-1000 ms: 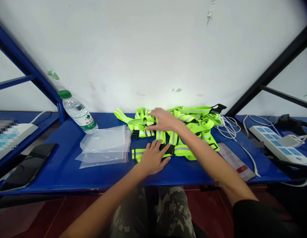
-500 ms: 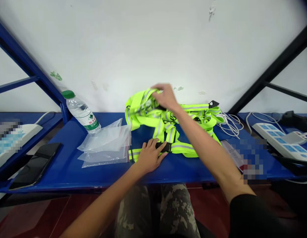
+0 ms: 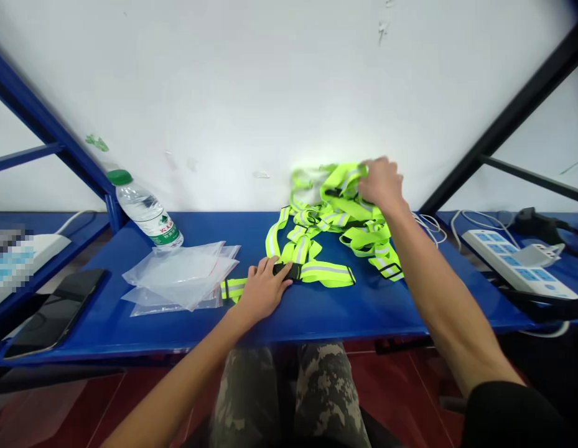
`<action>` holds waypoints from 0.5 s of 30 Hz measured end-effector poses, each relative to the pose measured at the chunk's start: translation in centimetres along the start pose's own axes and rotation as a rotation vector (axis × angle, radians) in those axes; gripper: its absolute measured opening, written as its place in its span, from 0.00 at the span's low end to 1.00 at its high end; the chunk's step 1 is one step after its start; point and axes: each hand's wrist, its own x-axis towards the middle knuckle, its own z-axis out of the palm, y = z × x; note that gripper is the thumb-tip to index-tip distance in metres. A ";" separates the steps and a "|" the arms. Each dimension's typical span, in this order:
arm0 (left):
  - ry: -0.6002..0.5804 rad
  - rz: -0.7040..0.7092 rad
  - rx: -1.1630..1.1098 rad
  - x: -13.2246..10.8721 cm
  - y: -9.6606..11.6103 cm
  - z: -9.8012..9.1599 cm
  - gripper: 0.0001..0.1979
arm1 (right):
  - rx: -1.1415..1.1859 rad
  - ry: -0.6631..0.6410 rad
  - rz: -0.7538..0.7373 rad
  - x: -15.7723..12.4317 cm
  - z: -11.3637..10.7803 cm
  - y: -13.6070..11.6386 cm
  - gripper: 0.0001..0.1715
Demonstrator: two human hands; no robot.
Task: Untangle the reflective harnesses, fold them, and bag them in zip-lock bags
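Observation:
A neon-yellow reflective safety vest with webbing straps (image 3: pixel 333 218) lies spread on the blue shelf, its upper part raised off the surface. My right hand (image 3: pixel 381 185) grips that raised bunch of yellow straps near the wall. My left hand (image 3: pixel 264 289) rests low on the shelf, its fingertips on a black plastic buckle (image 3: pixel 286 270) that joins the straps. A short strap end (image 3: pixel 233 288) runs out from under my left hand towards the plastic bags.
Clear zip bags (image 3: pixel 179 280) lie left of the vest, with a water bottle (image 3: pixel 145 211) behind them. A phone (image 3: pixel 55 314) sits at the left. White cables (image 3: pixel 428 227) and a power strip (image 3: pixel 517 264) lie to the right. Camouflage trousers show below the shelf edge.
My right hand has carried the raised bunch of vest to the right and lowered it slightly. The vest now lies more spread out. My left hand stays on the buckle.

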 end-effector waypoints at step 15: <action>0.028 0.210 -0.066 1.6 2.1 1.4 0.25 | -0.150 -0.423 -0.405 -5.1 13.6 -0.6 0.24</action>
